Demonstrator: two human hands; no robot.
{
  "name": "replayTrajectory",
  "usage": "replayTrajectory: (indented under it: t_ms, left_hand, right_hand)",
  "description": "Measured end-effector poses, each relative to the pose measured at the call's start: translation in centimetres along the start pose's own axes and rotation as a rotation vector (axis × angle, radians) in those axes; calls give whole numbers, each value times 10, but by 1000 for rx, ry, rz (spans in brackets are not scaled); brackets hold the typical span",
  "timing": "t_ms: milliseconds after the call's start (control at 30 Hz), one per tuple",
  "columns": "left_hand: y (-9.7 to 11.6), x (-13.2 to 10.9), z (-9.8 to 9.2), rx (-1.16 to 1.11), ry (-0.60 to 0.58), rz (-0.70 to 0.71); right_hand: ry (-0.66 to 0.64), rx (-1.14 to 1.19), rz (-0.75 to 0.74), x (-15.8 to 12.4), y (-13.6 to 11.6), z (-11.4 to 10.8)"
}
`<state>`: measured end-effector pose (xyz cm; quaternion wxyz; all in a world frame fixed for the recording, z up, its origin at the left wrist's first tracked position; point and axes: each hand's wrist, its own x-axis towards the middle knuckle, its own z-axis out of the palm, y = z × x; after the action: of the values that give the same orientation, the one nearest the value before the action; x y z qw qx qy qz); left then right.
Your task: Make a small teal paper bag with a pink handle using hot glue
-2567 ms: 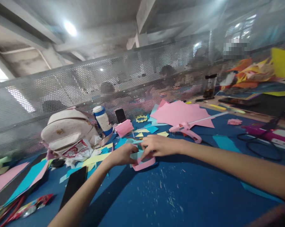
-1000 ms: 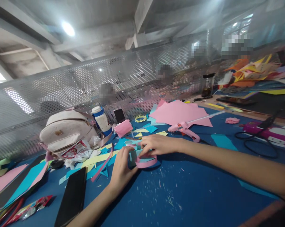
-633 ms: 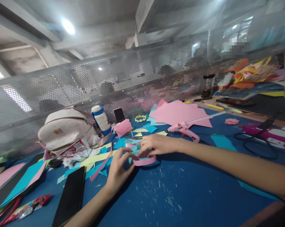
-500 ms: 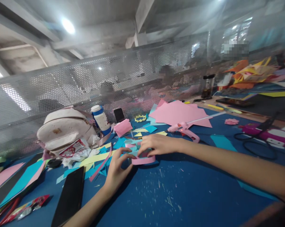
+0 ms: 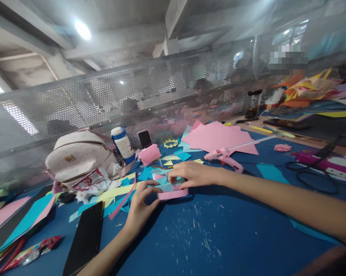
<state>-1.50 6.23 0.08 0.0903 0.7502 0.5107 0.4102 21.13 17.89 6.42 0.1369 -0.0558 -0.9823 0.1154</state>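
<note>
A pink paper band curves just above the blue table, with pale blue paper showing inside it. My left hand pinches the band's left end between thumb and fingers. From the right, my right hand reaches over with its fingers bent down at the band's right side, gripping its edge; the fingertips are partly hidden. Right behind the hands lie scraps of blue and pink paper. A pink glue gun rests beyond my right wrist.
A dark phone lies left of my left forearm, with a white backpack and a bottle behind. Pink sheets are stacked at the back. A purple device with a cable sits right. A perforated metal screen borders the table.
My right fingers have shifted slightly at the band, and more pale blue paper shows inside it. The band's left end has moved a little left. Both arms stay nearly in place.
</note>
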Motion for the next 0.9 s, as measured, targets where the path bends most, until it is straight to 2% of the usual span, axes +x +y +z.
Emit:
replayTrajectory:
  t_ms: [200, 533, 900]
  left_hand:
    - [0, 1, -1, 8, -16, 13]
    - [1, 1, 0, 52, -28, 43]
    - [1, 0, 1, 115, -15, 47]
  right_hand:
    - [25, -137, 2, 1, -1, 0]
    - [25, -124, -198, 3, 11, 6]
    - [-37, -108, -174, 1, 2, -2]
